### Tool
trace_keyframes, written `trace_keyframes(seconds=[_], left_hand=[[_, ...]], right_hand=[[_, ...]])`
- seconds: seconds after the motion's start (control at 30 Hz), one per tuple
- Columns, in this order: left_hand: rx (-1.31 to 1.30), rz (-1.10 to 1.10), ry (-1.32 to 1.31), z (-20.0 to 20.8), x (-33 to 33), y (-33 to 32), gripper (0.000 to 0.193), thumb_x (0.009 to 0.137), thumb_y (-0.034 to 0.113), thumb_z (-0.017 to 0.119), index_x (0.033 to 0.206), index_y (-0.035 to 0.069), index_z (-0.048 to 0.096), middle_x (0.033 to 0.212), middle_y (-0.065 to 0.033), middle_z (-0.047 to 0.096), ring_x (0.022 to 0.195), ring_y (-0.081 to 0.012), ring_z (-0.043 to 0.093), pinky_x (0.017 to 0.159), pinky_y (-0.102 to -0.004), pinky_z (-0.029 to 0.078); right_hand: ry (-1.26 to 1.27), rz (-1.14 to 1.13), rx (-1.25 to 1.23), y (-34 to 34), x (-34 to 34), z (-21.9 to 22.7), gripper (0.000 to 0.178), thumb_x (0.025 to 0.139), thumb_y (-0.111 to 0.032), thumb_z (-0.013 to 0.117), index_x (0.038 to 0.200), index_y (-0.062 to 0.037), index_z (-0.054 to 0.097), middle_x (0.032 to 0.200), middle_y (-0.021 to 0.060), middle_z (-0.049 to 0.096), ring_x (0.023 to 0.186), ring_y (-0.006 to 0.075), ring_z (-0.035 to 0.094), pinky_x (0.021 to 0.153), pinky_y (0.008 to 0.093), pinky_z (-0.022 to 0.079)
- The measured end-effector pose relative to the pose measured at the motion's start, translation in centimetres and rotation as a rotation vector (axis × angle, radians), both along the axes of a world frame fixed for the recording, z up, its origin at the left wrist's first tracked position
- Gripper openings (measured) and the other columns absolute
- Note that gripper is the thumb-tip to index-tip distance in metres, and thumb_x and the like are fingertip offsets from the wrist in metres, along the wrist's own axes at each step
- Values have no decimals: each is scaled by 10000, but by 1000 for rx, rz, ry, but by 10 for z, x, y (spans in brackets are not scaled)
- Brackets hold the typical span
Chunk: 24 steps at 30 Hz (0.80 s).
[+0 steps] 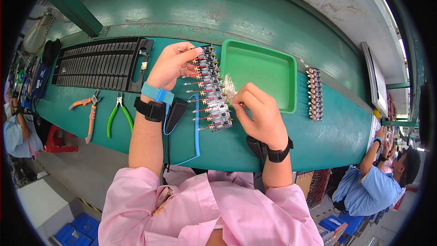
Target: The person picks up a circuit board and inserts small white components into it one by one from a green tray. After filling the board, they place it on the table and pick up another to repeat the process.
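Observation:
A long strip of black components (211,92) lies on the green bench mat, with short red wires and small clear-tipped ends sticking out along its left side. My left hand (167,67) grips the strip's far end, thumb on top. A blue wrist strap with a coiled cord is on that arm. Beside the strip's right edge is a loose pile of thin whitish wire-like pieces (228,85). My right hand (260,113) is closed in a pinch next to this pile and the strip's right edge. What its fingertips hold is too small to make out.
A green tray (293,79) stands right of the pile. Farther right lies a second component strip (315,93). On the left are a black slotted rack (98,64), orange-handled pliers (92,114) and green-handled cutters (111,120). A co-worker in blue (371,189) sits at the right.

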State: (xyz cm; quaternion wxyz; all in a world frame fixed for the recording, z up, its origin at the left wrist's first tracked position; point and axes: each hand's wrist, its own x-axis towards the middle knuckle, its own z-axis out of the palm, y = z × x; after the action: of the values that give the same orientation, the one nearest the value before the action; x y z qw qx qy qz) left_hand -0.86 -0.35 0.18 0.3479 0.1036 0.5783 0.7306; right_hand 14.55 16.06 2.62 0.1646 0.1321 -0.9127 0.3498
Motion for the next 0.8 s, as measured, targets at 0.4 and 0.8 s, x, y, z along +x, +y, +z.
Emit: trace_keyframes(seconds=[0.4, 0.8], left_hand=[[19, -48, -18, -4, 0, 3, 144, 819, 196, 575, 738, 83, 538, 679, 22, 535, 568, -61, 536, 520, -211, 483], [14, 2, 2, -2, -2, -1, 139, 816, 193, 578, 741, 82, 541, 686, 19, 551, 570, -66, 545, 523, -209, 472]], right_hand=[[-5, -9, -19, -4, -3, -4, 126, 682, 98, 556, 738, 16, 479, 713, 98, 485, 601, 216, 515, 529, 277, 422], [-110, 8, -347, 5, -1, 1, 71, 742, 14, 579, 772, 11, 515, 722, 64, 510, 636, 152, 485, 571, 249, 394]])
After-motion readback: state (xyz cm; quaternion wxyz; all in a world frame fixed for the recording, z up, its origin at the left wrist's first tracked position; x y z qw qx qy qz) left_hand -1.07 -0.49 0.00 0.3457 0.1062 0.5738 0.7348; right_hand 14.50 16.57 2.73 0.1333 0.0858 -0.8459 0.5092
